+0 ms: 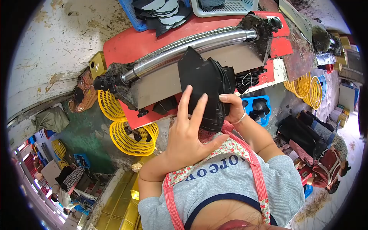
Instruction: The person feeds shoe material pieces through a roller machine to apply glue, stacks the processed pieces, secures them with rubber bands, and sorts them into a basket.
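Note:
A stack of flat black pieces point(203, 82) is held in front of the chest, fanned apart along its right side. My left hand point(188, 132) lies against its near left part, back of the hand up and fingers spread. My right hand point(234, 109), with a white band at the wrist, grips the stack's right edge, thumb on top and the other fingers mostly hidden. Just beyond the stack is a shiny metal roller point(188, 50) over a grey-brown plate point(159, 88) on a red table point(119, 48). A tied black bundle point(247, 79) lies right of the stack.
A blue basket point(132, 17) with black and light pieces and a white basket point(226, 9) stand at the table's far side. Yellow baskets point(132, 147) are at lower left, a blue crate point(262, 119) at right. Other people point(326, 165) are at far right and lower left.

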`<state>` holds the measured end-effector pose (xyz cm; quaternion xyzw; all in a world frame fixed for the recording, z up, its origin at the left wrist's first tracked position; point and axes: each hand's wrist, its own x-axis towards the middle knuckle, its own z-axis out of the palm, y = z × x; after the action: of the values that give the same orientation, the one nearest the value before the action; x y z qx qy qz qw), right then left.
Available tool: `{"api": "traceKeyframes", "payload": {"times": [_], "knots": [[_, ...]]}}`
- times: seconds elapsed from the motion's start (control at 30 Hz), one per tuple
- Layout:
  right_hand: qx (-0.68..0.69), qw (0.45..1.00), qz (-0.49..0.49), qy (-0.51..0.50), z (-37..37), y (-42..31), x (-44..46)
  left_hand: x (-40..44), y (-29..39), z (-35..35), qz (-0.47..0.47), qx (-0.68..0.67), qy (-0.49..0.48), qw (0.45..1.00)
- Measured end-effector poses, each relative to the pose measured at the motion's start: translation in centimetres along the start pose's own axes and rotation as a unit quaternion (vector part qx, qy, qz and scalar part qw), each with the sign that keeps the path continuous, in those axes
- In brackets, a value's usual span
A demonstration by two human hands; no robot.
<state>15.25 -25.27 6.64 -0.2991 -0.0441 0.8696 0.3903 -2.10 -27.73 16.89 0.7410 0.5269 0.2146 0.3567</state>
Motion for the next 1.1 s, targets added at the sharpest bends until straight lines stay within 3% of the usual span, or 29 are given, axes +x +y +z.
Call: {"api": "traceKeyframes", "payload": {"times": [0.17,0.2,0.3,0.4,0.53,0.6,0.7,0.77,0.83,0.9,0.93,1.03,1.1], "knots": [[0.038,0.996,-0.019,-0.079,-0.7,0.1,0.5,0.3,-1.1,1.4,0.083,0.071,0.094,0.990],[0.004,0.999,0.003,-0.044,-1.0,-0.2,0.4,0.3,-1.0,1.5,0.081,0.059,0.112,0.989],[0.037,0.998,0.031,-0.029,-0.5,-0.3,0.4,0.1,-0.7,1.3,0.042,0.036,0.080,0.995],[0.025,0.995,-0.049,-0.088,0.8,0.1,0.3,0.4,-0.9,1.3,0.038,0.046,0.099,0.993],[-0.149,0.988,-0.028,-0.036,1.2,-1.3,0.5,0.9,-1.4,0.9,0.054,0.057,0.079,0.994],[-0.124,0.992,0.004,-0.031,0.2,-1.6,0.6,1.1,-1.3,0.5,0.027,0.001,0.038,0.999],[-0.127,0.992,0.012,-0.024,0.0,-2.2,0.1,1.5,-2.4,0.1,0.024,-0.106,0.083,0.991],[-0.126,0.991,0.034,-0.037,-0.7,-2.4,0.0,1.8,-4.1,-0.2,-0.024,-0.221,0.112,0.969],[-0.121,0.991,0.031,-0.040,-0.7,-2.4,0.1,2.8,-5.9,-0.4,-0.024,-0.096,0.218,0.971],[-0.115,0.992,0.034,-0.047,-0.7,-2.6,0.4,4.7,-7.2,-0.5,0.044,-0.062,0.312,0.947],[-0.110,0.992,0.040,-0.049,-0.8,-2.7,0.3,4.9,-7.9,0.0,-0.014,-0.228,0.264,0.937],[-0.114,0.990,0.062,-0.057,-0.6,-2.9,0.1,6.0,-8.8,-0.1,-0.063,-0.511,0.098,0.852],[-0.114,0.989,0.075,-0.061,-0.3,-3.0,0.0,6.1,-8.1,0.1,-0.092,-0.540,0.048,0.835]]}}
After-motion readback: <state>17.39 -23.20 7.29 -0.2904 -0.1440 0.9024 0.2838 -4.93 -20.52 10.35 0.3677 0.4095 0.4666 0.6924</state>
